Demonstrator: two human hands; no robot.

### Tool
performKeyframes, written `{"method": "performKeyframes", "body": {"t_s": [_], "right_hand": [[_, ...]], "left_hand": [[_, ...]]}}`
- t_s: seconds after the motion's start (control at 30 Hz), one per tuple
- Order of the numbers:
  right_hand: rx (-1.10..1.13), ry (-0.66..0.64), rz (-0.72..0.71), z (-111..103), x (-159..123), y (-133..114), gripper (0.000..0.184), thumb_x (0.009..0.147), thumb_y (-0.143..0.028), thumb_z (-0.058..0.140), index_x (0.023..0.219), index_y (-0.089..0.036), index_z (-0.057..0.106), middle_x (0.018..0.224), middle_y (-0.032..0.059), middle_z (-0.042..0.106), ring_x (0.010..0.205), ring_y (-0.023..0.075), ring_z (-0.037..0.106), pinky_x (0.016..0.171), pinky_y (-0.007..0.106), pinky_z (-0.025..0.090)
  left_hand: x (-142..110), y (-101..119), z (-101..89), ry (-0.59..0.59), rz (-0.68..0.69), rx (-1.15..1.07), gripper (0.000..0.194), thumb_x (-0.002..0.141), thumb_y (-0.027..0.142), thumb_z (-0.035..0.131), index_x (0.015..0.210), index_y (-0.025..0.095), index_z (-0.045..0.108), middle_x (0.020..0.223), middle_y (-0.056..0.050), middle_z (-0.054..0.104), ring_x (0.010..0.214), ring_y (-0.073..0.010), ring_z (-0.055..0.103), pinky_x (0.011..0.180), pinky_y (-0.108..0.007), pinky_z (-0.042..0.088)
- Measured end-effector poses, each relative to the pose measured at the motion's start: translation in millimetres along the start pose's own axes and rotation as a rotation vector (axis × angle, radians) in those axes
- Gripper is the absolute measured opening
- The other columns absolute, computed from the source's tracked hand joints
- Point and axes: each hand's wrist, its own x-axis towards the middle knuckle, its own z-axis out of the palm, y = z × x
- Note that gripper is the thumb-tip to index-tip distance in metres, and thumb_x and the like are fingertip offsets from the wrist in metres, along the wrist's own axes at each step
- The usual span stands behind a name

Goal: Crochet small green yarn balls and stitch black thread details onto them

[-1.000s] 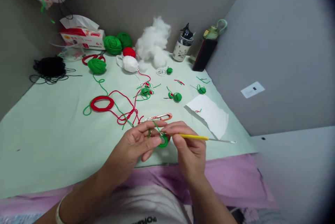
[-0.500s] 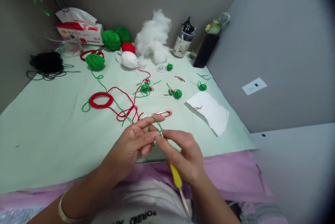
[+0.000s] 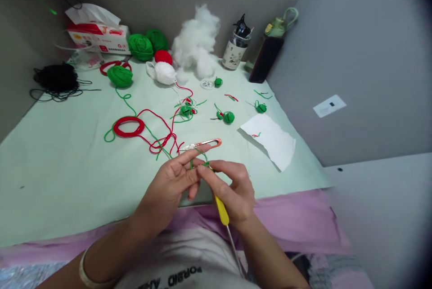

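My right hand [image 3: 232,192] is closed around a crochet hook [image 3: 221,210] with a yellow grip; its metal shaft slants down toward my lap. Green yarn [image 3: 203,155] runs over the raised index finger of my left hand [image 3: 175,178], whose thumb and another finger pinch the small green work by the hook's tip. Fingers partly hide that work and the tip. Just beyond the left fingertips lie orange-handled thread snips [image 3: 205,144]. A green strand leads back across the table to a green yarn ball [image 3: 120,76].
A loop of red yarn [image 3: 128,127] lies left, small green crocheted balls [image 3: 228,117] and torn white paper [image 3: 272,142] right. Behind stand white stuffing [image 3: 197,43], a pen cup [image 3: 234,50], a bottle [image 3: 276,27] and a tissue box [image 3: 114,39]. Black yarn [image 3: 56,79] sits far left.
My right hand and the hook have shifted slightly left and up, and the hook's angle has changed a little. The whole view has moved slightly. Both hands keep their hold.
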Motion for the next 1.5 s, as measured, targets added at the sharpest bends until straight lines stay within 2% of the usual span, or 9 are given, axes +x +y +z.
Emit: {"method": "performKeyframes", "body": {"t_s": [0.13, 0.27, 0.47, 0.67, 0.87, 0.93, 1.03, 1.17, 1.5], "right_hand": [[0.360, 0.147, 0.276, -3, 9, 6, 0.025, 0.097, -0.013, 0.061, 0.112, -0.026, 0.075, 0.097, 0.0055, 0.073, 0.086, 0.0185, 0.069, 0.073, 0.033, 0.059], [0.814, 0.245, 0.542, -6, 19, 8, 0.018, 0.100, -0.023, 0.060, 0.095, -0.022, 0.077, 0.083, 0.0035, 0.068, 0.063, 0.0132, 0.061, 0.054, 0.027, 0.051], [0.795, 0.131, 0.509, -2, 17, 4, 0.015, 0.099, -0.022, 0.063, 0.100, -0.024, 0.078, 0.095, 0.0051, 0.074, 0.091, 0.0181, 0.068, 0.078, 0.032, 0.056], [0.905, 0.109, 0.581, -11, 16, 5, 0.020, 0.105, -0.026, 0.052, 0.101, -0.023, 0.072, 0.091, 0.0036, 0.074, 0.072, 0.0137, 0.066, 0.067, 0.029, 0.056], [0.181, -0.048, 0.038, -14, 9, 0, 0.028, 0.096, -0.015, 0.064, 0.118, -0.029, 0.071, 0.102, 0.0040, 0.076, 0.091, 0.0195, 0.072, 0.076, 0.032, 0.060], [0.080, -0.058, -0.026, -12, 7, -1, 0.032, 0.092, -0.013, 0.069, 0.118, -0.031, 0.073, 0.101, 0.0035, 0.076, 0.090, 0.0193, 0.073, 0.075, 0.031, 0.061], [0.243, 0.050, 0.131, -10, 8, 0, 0.025, 0.097, -0.016, 0.062, 0.115, -0.029, 0.074, 0.098, 0.0050, 0.074, 0.087, 0.0187, 0.071, 0.075, 0.033, 0.061], [0.756, 0.187, 0.510, -7, 11, 3, 0.022, 0.104, -0.023, 0.052, 0.104, -0.024, 0.074, 0.088, 0.0041, 0.068, 0.065, 0.0134, 0.064, 0.056, 0.029, 0.055], [0.820, 0.229, 0.507, -7, 14, 3, 0.019, 0.101, -0.021, 0.058, 0.098, -0.022, 0.077, 0.086, 0.0040, 0.065, 0.069, 0.0128, 0.061, 0.059, 0.028, 0.050]], "left_hand": [[3, 6, -7.2, -0.034, -0.108, -0.132, 0.031, 0.085, 0.024, 0.079, 0.116, 0.018, 0.079, 0.069, 0.004, 0.052, 0.048, -0.0005, 0.028, 0.044, -0.015, 0.024], [4, 7, -10.2, -0.003, -0.032, -0.144, 0.019, 0.085, 0.019, 0.079, 0.103, 0.019, 0.081, 0.073, 0.003, 0.058, 0.048, 0.0004, 0.036, 0.045, -0.013, 0.030], [1, 3, -1.3, -0.064, 0.002, -0.002, 0.028, 0.084, 0.025, 0.081, 0.112, 0.025, 0.079, 0.064, 0.007, 0.055, 0.045, -0.0022, 0.047, 0.045, -0.015, 0.038], [0, 7, -2.6, -0.038, -0.004, 0.009, 0.029, 0.085, 0.028, 0.080, 0.114, 0.022, 0.078, 0.070, 0.006, 0.056, 0.047, -0.0019, 0.048, 0.045, -0.015, 0.040], [0, 7, -0.4, -0.034, -0.025, -0.037, 0.041, 0.082, 0.026, 0.084, 0.121, 0.022, 0.074, 0.069, 0.007, 0.053, 0.045, -0.0016, 0.043, 0.042, -0.014, 0.036], [0, 6, -1.0, -0.065, -0.097, -0.096, 0.044, 0.083, 0.029, 0.083, 0.125, 0.020, 0.072, 0.060, 0.009, 0.045, 0.043, -0.0010, 0.034, 0.041, -0.012, 0.031], [0, 7, -2.4, -0.074, -0.144, -0.137, 0.042, 0.084, 0.028, 0.082, 0.124, 0.019, 0.072, 0.056, 0.011, 0.037, 0.042, 0.0003, 0.025, 0.040, -0.010, 0.026], [-1, 7, -2.2, -0.030, -0.049, -0.029, 0.042, 0.082, 0.024, 0.083, 0.123, 0.024, 0.073, 0.075, 0.007, 0.051, 0.042, 0.0022, 0.036, 0.038, -0.011, 0.029], [0, 8, -7.3, -0.028, 0.016, 0.073, 0.038, 0.084, 0.020, 0.081, 0.120, 0.028, 0.074, 0.079, 0.006, 0.055, 0.043, 0.0014, 0.045, 0.039, -0.011, 0.035]]}}
